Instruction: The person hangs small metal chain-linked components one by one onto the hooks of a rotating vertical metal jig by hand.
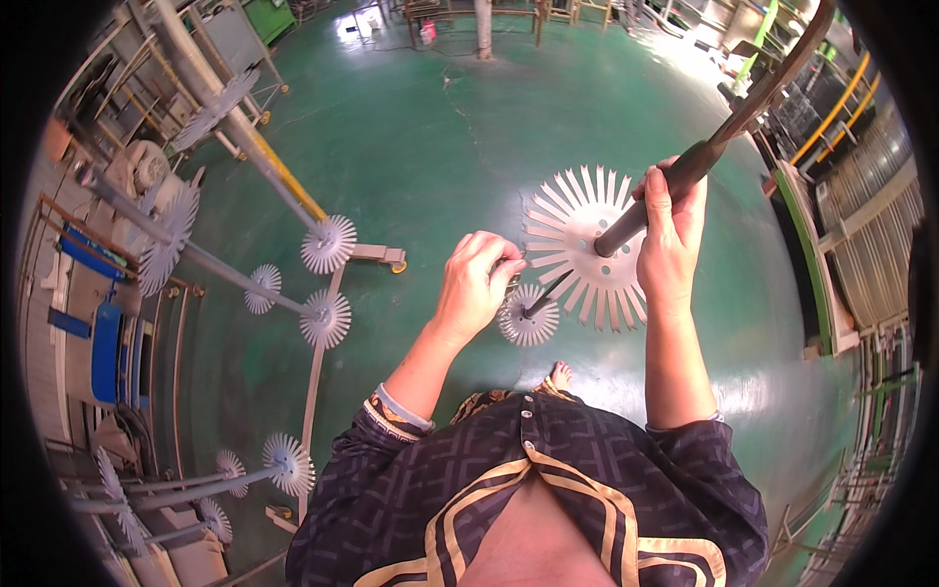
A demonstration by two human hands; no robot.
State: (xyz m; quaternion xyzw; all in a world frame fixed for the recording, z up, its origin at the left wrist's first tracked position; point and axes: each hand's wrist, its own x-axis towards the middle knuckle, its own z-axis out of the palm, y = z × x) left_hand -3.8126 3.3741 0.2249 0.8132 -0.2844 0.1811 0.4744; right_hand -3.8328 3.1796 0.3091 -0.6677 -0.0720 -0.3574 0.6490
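Observation:
My right hand (673, 240) is wrapped round a dark pole (696, 164) that slants from the upper right down into the middle of a large, pale slotted disc (577, 230). This disc has narrow teeth all round its rim and several round holes near its hub. Beside its left edge, my left hand (477, 279) is closed, fingertips pinched close to the teeth. Something dark and shiny shows under those fingers, too small to name. Below the large disc, a smaller-looking slotted disc (529, 323) sits around a dark rod. The right hand hides part of the large disc's rim.
On the left, grey poles carrying similar slotted discs (328, 244) reach over the floor, by a rail with castors (381, 254). Blue panels (106, 352) stand further left. At the right is a green-edged frame (814, 264). A bare foot (560, 375) shows on the green floor (430, 147).

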